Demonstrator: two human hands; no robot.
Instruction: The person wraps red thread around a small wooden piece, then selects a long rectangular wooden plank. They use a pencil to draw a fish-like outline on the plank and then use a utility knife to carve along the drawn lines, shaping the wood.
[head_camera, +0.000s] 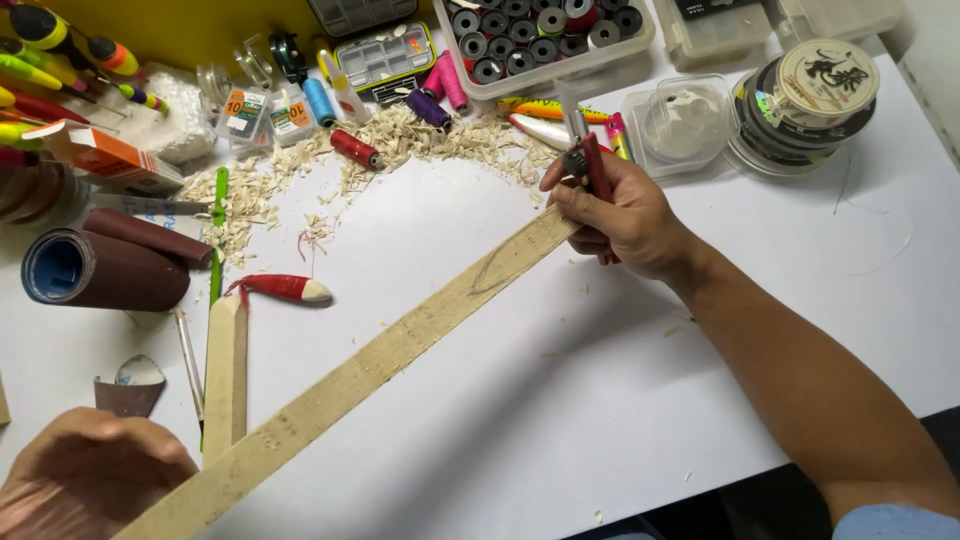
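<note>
Long pale wooden strip (370, 365) runs diagonally between my hands | right hand (615, 215) clenched on red-handled knife (592, 165) at far end | left hand (85, 475) presses near end, fingers curled.

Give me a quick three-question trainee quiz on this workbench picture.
1. True or false: the right hand holds a red-handled knife at the far end of the long wooden strip.
2. Where does the left hand rest?
A. on the strip's near end
B. on the sandpaper roll
3. Fill in: pale wood ___ lie scattered behind the strip.

Key: 1 true; 2 A; 3 shavings.
</note>
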